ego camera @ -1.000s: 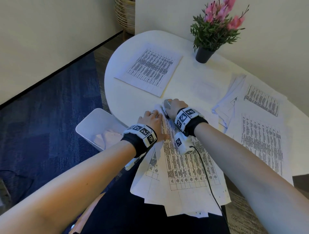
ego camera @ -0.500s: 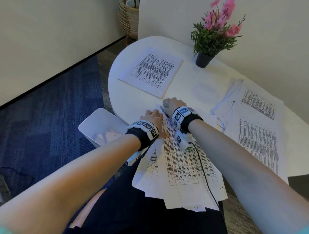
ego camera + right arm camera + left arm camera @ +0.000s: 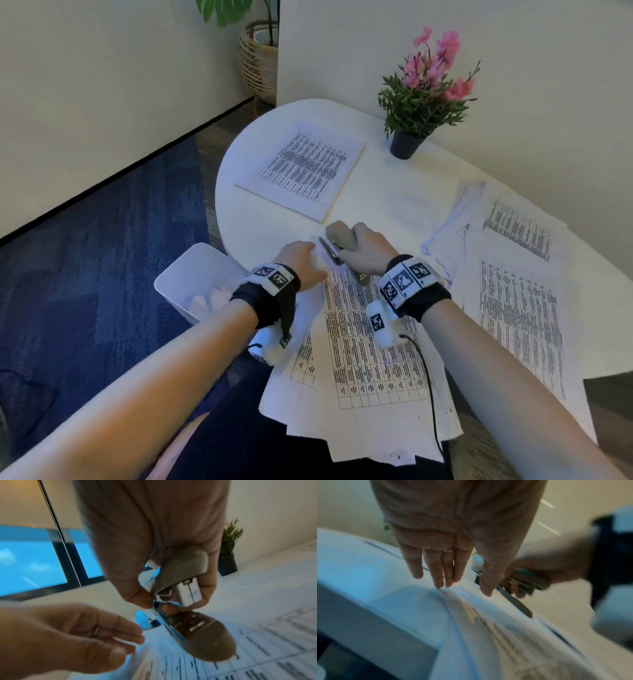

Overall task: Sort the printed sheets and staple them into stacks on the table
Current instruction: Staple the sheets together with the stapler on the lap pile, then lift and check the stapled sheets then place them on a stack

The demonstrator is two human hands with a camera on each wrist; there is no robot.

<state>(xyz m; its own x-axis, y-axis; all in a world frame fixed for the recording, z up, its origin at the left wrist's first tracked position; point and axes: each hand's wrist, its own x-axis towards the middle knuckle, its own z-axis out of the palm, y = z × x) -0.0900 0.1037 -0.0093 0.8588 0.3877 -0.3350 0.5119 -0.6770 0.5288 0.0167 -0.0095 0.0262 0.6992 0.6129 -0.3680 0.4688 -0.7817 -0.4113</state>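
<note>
My right hand [image 3: 368,251] grips a grey stapler [image 3: 339,236] over the top left corner of a fanned stack of printed sheets [image 3: 370,342] that hangs over the table's near edge. In the right wrist view the stapler [image 3: 181,572] is raised off the sheets, its top and base apart. My left hand [image 3: 303,257] lies on the same corner beside the stapler, its straight fingers [image 3: 440,574] pressing down on the sheets [image 3: 488,628]. A squared stack [image 3: 305,171] lies at the table's far left. Loose printed sheets [image 3: 513,301] spread over the right side.
A potted plant with pink flowers [image 3: 406,144] stands at the back of the white table [image 3: 383,192]. A white bin [image 3: 195,274] with crumpled paper sits on the floor left of the table. A wicker basket [image 3: 260,65] stands by the wall.
My right hand has lifted the stapler up from the corner of the sheets. My left hand has stayed on the sheets. The head view has tilted up a little.
</note>
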